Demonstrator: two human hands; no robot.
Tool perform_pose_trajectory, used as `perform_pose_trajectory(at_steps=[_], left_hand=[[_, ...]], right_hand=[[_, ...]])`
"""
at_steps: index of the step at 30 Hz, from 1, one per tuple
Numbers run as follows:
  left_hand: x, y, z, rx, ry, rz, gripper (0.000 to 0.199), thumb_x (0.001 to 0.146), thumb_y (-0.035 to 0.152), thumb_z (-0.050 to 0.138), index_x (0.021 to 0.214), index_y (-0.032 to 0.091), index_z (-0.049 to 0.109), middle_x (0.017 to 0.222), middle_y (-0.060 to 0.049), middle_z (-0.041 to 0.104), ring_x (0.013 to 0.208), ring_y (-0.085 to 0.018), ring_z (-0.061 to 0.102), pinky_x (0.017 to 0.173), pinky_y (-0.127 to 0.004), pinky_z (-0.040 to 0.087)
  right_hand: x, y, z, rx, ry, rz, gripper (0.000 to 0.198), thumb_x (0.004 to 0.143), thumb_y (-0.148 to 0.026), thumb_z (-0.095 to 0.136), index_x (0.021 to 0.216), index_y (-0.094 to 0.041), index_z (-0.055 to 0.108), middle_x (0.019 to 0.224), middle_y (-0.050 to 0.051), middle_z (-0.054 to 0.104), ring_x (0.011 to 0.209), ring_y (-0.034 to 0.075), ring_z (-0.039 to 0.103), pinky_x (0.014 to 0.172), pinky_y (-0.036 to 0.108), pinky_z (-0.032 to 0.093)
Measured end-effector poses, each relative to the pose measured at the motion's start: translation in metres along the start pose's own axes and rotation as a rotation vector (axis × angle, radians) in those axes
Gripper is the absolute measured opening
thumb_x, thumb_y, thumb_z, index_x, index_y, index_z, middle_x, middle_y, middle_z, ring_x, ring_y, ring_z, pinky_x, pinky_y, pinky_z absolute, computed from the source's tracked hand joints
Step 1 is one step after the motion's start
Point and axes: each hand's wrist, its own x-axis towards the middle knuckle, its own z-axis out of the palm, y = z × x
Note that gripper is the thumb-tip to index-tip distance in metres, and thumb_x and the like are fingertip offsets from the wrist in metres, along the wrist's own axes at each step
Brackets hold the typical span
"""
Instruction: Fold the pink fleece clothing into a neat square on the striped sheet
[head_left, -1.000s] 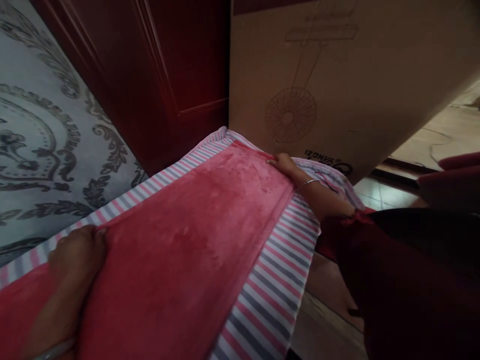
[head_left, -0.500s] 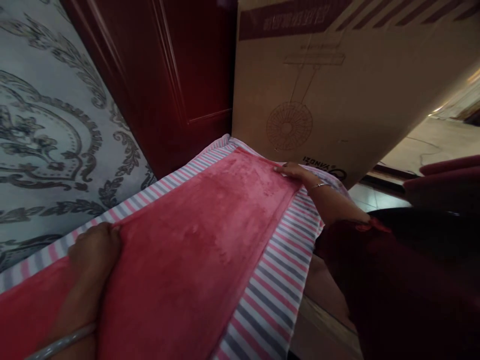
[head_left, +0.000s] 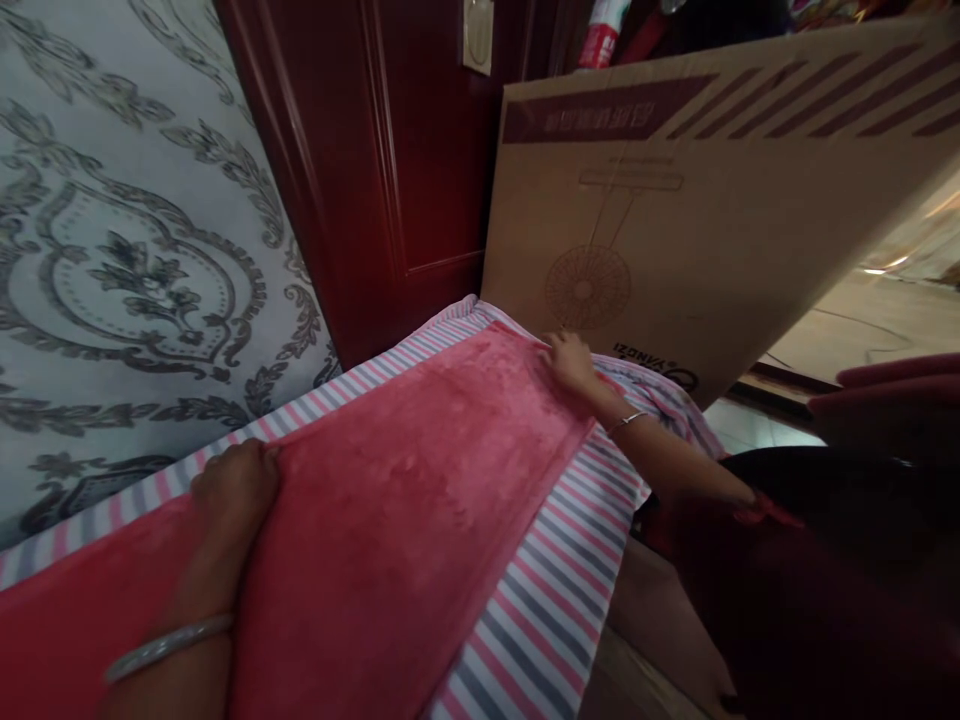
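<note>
A plush red cloth (head_left: 390, 520) is spread over a striped pink, grey and white sheet (head_left: 536, 600), whose border shows along both long sides. My left hand (head_left: 238, 490) is closed on the red cloth's left edge, knuckles up. At the far right end, my right hand (head_left: 574, 368) has its fingers bent over the far edge of the red cloth and appears to pinch it. The fingertips there are partly hidden. Beside my right forearm, the striped sheet lies bunched in folds.
A large cardboard box (head_left: 705, 220) with a fan drawing stands against the far end. Left of it is a dark red door (head_left: 435, 190), then a patterned wall (head_left: 142, 270). A red and white container (head_left: 602, 35) shows behind the box. A dark rounded object (head_left: 847, 500) is at right.
The view has tilted up, showing more above the box. My right hand has gone from lying flat with fingers stretched to bent fingers at the far edge. My left hand keeps its hold.
</note>
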Motion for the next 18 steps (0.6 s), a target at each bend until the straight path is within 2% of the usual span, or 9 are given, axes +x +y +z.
perform_pose_trajectory(at_steps=[2, 3, 4, 6, 9, 13, 18], left_hand=[[0.0, -0.002, 0.002, -0.021, 0.029, 0.005, 0.049, 0.099, 0.036, 0.026, 0.106, 0.011, 0.067, 0.113, -0.021, 0.073, 0.103, -0.035, 0.068, 0.073, -0.038, 0.047], [0.001, -0.003, 0.004, -0.033, 0.042, 0.008, 0.049, 0.099, 0.035, 0.026, 0.104, 0.01, 0.068, 0.111, -0.022, 0.073, 0.101, -0.036, 0.068, 0.072, -0.039, 0.047], [0.001, -0.004, 0.006, -0.042, 0.055, 0.014, 0.05, 0.099, 0.035, 0.025, 0.103, 0.01, 0.068, 0.11, -0.024, 0.072, 0.101, -0.036, 0.068, 0.072, -0.039, 0.047], [0.002, -0.006, 0.01, -0.049, 0.074, 0.03, 0.051, 0.099, 0.033, 0.025, 0.102, 0.01, 0.07, 0.108, -0.025, 0.072, 0.099, -0.037, 0.068, 0.073, -0.041, 0.048], [0.004, -0.008, 0.015, -0.046, 0.088, 0.034, 0.053, 0.099, 0.032, 0.023, 0.103, 0.01, 0.071, 0.107, -0.025, 0.072, 0.1, -0.037, 0.068, 0.076, -0.042, 0.05], [0.003, -0.005, 0.016, -0.054, 0.066, 0.009, 0.05, 0.099, 0.032, 0.025, 0.11, 0.009, 0.069, 0.111, -0.024, 0.072, 0.106, -0.037, 0.067, 0.082, -0.043, 0.049], [-0.01, 0.001, 0.013, -0.157, 0.037, -0.04, 0.043, 0.098, 0.027, 0.034, 0.11, 0.006, 0.07, 0.113, -0.026, 0.071, 0.109, -0.035, 0.066, 0.086, -0.042, 0.049]], right_hand=[[0.002, -0.038, 0.009, 0.061, -0.009, -0.241, 0.059, 0.102, -0.048, 0.04, 0.153, -0.02, 0.045, 0.158, 0.015, 0.043, 0.144, 0.033, 0.038, 0.117, 0.048, 0.031], [0.001, -0.055, 0.016, 0.074, -0.04, -0.312, 0.062, 0.102, -0.053, 0.038, 0.156, -0.023, 0.041, 0.163, 0.012, 0.036, 0.149, 0.033, 0.031, 0.12, 0.051, 0.027], [0.0, -0.07, 0.023, 0.077, -0.085, -0.349, 0.064, 0.102, -0.057, 0.037, 0.158, -0.026, 0.038, 0.166, 0.01, 0.032, 0.152, 0.033, 0.026, 0.121, 0.053, 0.023], [-0.003, -0.089, 0.037, 0.072, -0.197, -0.338, 0.064, 0.101, -0.061, 0.034, 0.159, -0.031, 0.035, 0.168, 0.006, 0.027, 0.155, 0.034, 0.019, 0.122, 0.059, 0.019], [-0.007, -0.094, 0.053, 0.073, -0.301, -0.278, 0.064, 0.102, -0.062, 0.031, 0.159, -0.033, 0.033, 0.169, 0.005, 0.023, 0.156, 0.033, 0.017, 0.121, 0.062, 0.018], [-0.008, -0.087, 0.058, 0.066, -0.282, -0.277, 0.064, 0.102, -0.06, 0.032, 0.159, -0.031, 0.034, 0.169, 0.007, 0.023, 0.155, 0.034, 0.02, 0.12, 0.064, 0.019], [-0.01, -0.081, 0.065, 0.063, -0.31, -0.267, 0.068, 0.098, -0.061, 0.03, 0.159, -0.033, 0.032, 0.17, 0.005, 0.022, 0.155, 0.032, 0.019, 0.119, 0.066, 0.018]])
